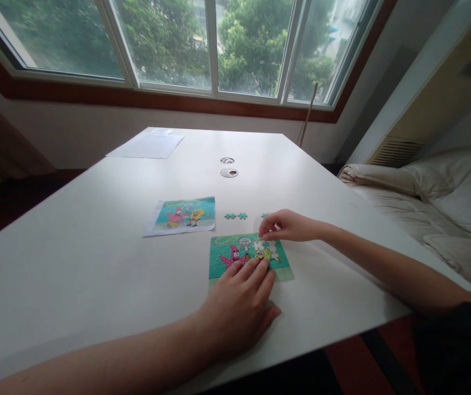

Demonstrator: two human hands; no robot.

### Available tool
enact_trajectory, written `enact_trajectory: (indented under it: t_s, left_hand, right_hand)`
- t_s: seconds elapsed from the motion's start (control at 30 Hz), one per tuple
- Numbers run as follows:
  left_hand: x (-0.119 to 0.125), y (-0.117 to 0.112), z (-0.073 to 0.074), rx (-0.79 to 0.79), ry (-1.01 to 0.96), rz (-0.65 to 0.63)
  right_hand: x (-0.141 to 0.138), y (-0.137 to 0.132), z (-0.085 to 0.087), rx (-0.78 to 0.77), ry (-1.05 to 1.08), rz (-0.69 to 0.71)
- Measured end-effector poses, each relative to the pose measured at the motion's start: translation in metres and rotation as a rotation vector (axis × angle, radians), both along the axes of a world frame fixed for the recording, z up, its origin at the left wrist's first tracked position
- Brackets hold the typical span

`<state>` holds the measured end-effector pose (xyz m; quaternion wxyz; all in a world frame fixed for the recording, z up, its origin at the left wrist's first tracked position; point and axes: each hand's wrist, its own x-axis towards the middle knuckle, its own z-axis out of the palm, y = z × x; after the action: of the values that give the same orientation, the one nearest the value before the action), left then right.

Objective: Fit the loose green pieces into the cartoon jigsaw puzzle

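A jigsaw puzzle (219, 255) with a teal background and cartoon figures, one pink and one yellow, lies mostly assembled on the white table. White gaps show in its upper right part. My left hand (244, 291) rests flat over its lower edge, fingers stretched out and holding nothing. At the top edge, beside the gaps, the thumb and fingers of my right hand (282, 226) are pinched on a small puzzle piece, mostly hidden by the fingertips. Two loose teal pieces (242, 216) lie beyond the puzzle, and another (265, 215) is partly behind my right hand.
A printed picture sheet (186, 214) with the same cartoon lies left of the loose pieces. Farther back are two round flat objects (229, 173) and white papers (149, 146). A cream sofa (404, 203) stands right of the table (95, 247), and a window is behind.
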<state>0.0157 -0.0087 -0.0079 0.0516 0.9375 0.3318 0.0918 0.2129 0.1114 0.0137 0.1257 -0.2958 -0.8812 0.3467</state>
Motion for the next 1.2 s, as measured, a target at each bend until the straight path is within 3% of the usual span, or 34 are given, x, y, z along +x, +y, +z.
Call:
enact_trajectory:
  t_s: [0.13,0.37,0.6,0.97,1.2]
  left_hand:
    - [0.000,0.000,0.000,-0.011,0.014,0.000]
    - [0.001,-0.001,0.001,-0.003,0.018,0.004]
    - [0.001,-0.001,0.000,0.013,0.009,-0.001]
    - [0.000,0.001,0.001,0.021,0.031,-0.011]
    - [0.003,0.000,0.004,0.051,0.012,-0.166]
  right_hand:
    - [-0.002,0.000,0.001,-0.006,-0.032,0.027]
    - [-0.007,-0.007,0.004,0.153,-0.092,-0.023]
    - [-0.009,-0.012,0.003,0.210,-0.070,-0.035]
    - [0.011,-0.016,0.011,-0.050,0.030,-0.045]
    - [0.011,-0.022,0.002,-0.090,0.036,-0.069]
